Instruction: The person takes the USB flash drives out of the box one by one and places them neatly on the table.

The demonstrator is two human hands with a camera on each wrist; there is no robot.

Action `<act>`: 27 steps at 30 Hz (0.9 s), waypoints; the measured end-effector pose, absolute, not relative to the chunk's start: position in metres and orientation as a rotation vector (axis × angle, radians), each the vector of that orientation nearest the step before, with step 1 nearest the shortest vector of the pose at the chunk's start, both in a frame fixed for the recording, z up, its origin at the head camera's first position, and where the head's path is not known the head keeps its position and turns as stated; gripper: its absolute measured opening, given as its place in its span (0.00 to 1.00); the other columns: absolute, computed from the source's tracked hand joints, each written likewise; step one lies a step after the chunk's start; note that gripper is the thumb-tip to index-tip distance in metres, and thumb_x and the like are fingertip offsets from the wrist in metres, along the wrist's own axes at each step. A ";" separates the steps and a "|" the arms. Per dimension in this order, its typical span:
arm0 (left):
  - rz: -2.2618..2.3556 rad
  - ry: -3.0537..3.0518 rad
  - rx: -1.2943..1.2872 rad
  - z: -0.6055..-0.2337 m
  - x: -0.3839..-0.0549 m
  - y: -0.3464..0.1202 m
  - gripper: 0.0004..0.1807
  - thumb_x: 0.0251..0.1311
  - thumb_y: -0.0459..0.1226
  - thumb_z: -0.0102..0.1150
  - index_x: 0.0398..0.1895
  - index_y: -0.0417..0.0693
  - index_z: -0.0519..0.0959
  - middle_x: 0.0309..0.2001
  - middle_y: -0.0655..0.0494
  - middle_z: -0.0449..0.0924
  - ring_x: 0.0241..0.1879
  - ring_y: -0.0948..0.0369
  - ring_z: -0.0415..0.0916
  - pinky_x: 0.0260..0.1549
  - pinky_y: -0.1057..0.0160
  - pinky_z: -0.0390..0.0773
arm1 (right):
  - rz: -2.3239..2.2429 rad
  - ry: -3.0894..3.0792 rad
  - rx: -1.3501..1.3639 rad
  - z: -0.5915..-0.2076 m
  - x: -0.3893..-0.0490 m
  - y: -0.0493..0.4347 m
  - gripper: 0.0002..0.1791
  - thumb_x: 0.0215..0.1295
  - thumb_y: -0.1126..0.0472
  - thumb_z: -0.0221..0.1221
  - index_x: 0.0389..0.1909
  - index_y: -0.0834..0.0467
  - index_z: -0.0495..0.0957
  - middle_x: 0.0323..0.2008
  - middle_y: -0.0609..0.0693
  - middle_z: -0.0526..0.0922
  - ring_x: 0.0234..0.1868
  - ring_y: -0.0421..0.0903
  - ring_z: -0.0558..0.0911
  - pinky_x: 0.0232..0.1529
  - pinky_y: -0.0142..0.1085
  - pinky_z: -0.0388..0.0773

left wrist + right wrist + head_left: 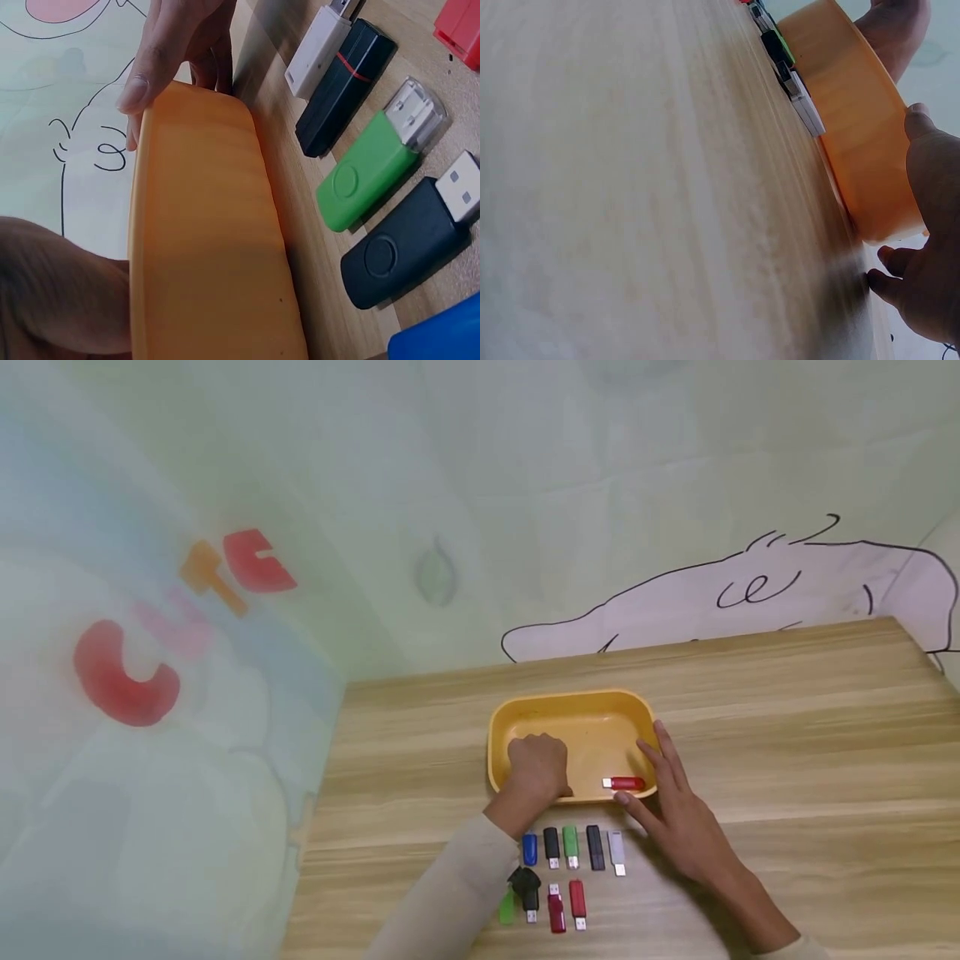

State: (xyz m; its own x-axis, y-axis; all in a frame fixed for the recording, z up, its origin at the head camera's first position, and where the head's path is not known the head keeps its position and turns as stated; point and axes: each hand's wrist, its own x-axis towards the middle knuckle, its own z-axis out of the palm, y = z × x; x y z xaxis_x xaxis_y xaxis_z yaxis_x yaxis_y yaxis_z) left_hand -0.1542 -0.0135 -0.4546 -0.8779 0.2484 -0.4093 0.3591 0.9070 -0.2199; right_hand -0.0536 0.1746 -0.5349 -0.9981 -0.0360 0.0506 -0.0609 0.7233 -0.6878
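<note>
My left hand [537, 764] reaches into a yellow-orange plastic tray [570, 697] over its near left side. Its knuckles face up; the fingertips are hidden, so whether they hold anything does not show. A red USB stick [628, 783] with a metal plug lies in the tray's near right corner. At that corner my right hand [678, 827] touches the tray, thumb by the near rim and fingers spread along the right side. In front of the tray lie a blue USB stick [530, 850], a black one [552, 843], a green one [571, 843], a black one with a red stripe [346, 86] and a whitish one [617, 850].
A second row nearer me has a bright green USB stick [506, 907], partly hidden by the left sleeve, a black one [530, 897], a dark red one [556, 914] and a red one [577, 900]. The wood-grain table [795, 760] meets a printed wall covering [450, 527] behind.
</note>
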 end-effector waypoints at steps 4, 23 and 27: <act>-0.409 2.710 0.454 -0.454 -0.154 -0.013 0.27 0.51 0.65 0.77 0.33 0.53 0.87 0.24 0.60 0.77 0.26 0.62 0.75 0.27 0.63 0.78 | 1.152 -2.880 0.085 -0.534 -0.055 0.174 0.48 0.76 0.37 0.60 0.86 0.47 0.48 0.88 0.41 0.29 0.70 0.72 0.75 0.62 0.69 0.76; -0.295 2.864 0.483 -0.452 -0.154 -0.018 0.27 0.45 0.62 0.83 0.29 0.52 0.83 0.24 0.60 0.77 0.26 0.62 0.73 0.26 0.64 0.74 | 1.155 -2.877 0.082 -0.534 -0.054 0.174 0.47 0.76 0.38 0.59 0.86 0.48 0.49 0.87 0.40 0.29 0.66 0.71 0.79 0.60 0.69 0.77; -0.241 2.885 0.510 -0.452 -0.153 -0.022 0.28 0.43 0.61 0.85 0.29 0.52 0.82 0.25 0.59 0.78 0.26 0.62 0.74 0.24 0.64 0.74 | 1.153 -2.897 0.070 -0.534 -0.054 0.174 0.48 0.76 0.36 0.59 0.86 0.47 0.48 0.87 0.40 0.27 0.69 0.72 0.75 0.61 0.69 0.76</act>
